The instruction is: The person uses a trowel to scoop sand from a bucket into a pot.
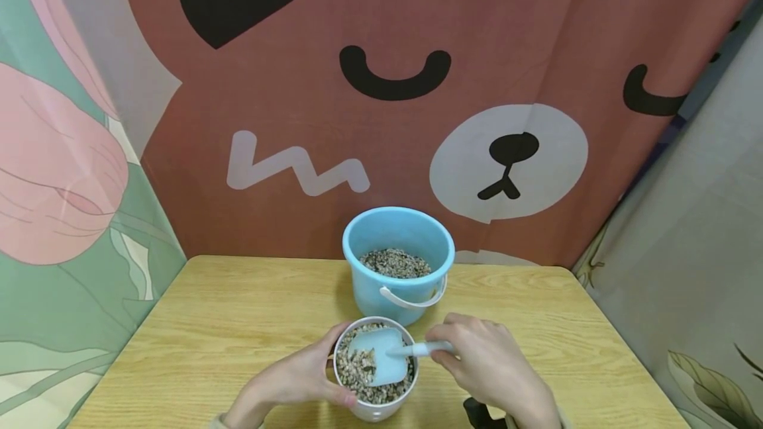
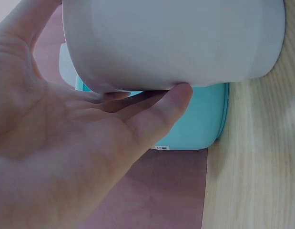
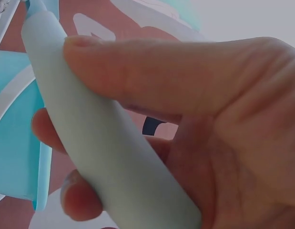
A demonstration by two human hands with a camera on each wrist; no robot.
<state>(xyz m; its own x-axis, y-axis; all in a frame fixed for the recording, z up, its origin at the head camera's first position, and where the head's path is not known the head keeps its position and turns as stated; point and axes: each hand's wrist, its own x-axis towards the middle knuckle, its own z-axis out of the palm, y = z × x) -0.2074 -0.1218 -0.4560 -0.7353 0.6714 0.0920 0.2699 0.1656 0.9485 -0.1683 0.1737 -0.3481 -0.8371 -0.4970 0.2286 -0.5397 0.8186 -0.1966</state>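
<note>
A white pot (image 1: pixel 377 410) full of speckled, gravelly soil (image 1: pixel 356 386) is near the front of the table. My left hand (image 1: pixel 301 376) holds it from the left, thumb on the near side and fingers toward the far side. In the left wrist view the fingers touch the pot's smooth wall (image 2: pixel 176 43). My right hand (image 1: pixel 485 359) grips the handle of a pale blue toy shovel (image 1: pixel 390 343). Its blade is over the pot's soil, with some grains on its left part. The right wrist view shows thumb and fingers wrapped round the thick handle (image 3: pixel 104 129).
Just behind the pot stands a light blue bucket (image 1: pixel 369 293) with the same speckled soil inside, its white handle (image 1: pixel 414 304) hanging down in front. A wood-grain table (image 1: pixel 238 310) lies under everything. A bear-print cloth (image 1: pixel 286 98) hangs close behind the table.
</note>
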